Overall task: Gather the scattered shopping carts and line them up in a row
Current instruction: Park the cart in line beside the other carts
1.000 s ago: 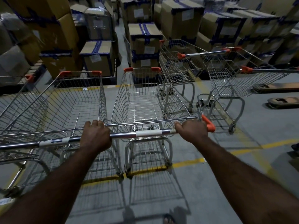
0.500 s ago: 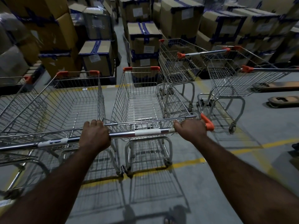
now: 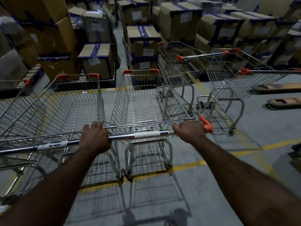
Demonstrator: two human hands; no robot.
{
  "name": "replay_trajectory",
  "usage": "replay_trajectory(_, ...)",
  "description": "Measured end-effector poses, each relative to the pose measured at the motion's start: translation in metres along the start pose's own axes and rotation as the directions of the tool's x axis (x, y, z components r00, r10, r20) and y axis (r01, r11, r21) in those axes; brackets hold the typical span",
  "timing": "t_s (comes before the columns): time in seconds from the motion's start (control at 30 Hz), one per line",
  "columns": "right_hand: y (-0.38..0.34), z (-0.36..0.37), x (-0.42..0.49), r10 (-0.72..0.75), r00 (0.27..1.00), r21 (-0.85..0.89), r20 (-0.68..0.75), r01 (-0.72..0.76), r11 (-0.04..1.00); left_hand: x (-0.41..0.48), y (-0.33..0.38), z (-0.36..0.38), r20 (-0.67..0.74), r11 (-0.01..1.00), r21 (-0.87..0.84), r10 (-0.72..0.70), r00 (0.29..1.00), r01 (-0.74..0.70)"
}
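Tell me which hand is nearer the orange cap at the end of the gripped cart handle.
Right. The right hand grips the handle directly beside the orange cap; the left hand grips the handle's opposite end, far from the cap.

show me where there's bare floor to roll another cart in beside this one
Open floor lies right of the held cart, between the loose carts and the yellow line. Crowded: the left cart sits close beside it, and boxes block ahead.
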State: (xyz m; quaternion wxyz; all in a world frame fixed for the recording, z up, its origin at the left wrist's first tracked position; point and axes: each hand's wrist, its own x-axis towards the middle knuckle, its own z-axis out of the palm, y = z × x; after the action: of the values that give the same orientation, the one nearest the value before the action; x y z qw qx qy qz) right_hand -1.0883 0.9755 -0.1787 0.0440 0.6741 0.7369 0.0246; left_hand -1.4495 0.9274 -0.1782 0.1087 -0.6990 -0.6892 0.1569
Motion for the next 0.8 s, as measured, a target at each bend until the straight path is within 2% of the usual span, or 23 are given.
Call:
replay_trajectory(0.13, 0.0, -0.002, 0.0, -0.004, 0.999, 0.058, 0.034, 0.002, 0.998, 0.0, 0.0, -0.002, 0.056, 1.0, -0.016, 0.005, 0.998, -0.004)
replay_trajectory(0.3, -0.002, -0.012, -0.001, -0.002, 0.995, 0.035, 0.099, -0.001, 0.999, 0.002, 0.003, -0.013, 0.092, 0.997, -0.068, 0.043, 0.995, -0.036)
replay_trajectory(0.53, -0.004, -0.012, -0.002, 0.019, 0.991, 0.12, 0.135, -0.036, 0.992, 0.013, 0.014, -0.033, 0.265, 0.991, -0.109, 0.104, 0.959, -0.077)
replay_trajectory(0.6, -0.003, -0.015, 0.0, -0.013, 0.984, 0.207, 0.18, -0.025, 0.978, 0.018, 0.019, -0.042, 0.291, 0.973, -0.201, 0.166, 0.942, -0.109)
replay_trajectory(0.7, -0.002, -0.023, 0.006, -0.065, 0.976, 0.37, 0.206, -0.017, 0.929, 0.029, 0.038, -0.064, 0.332, 0.87, -0.479, 0.303, 0.893, -0.116)
replay_trajectory(0.8, 0.004, -0.038, 0.015, -0.075, 0.984, 0.437, 0.16, -0.003, 0.899, 0.044, 0.068, -0.09, 0.274, 0.809, -0.566, 0.364, 0.89, -0.157)
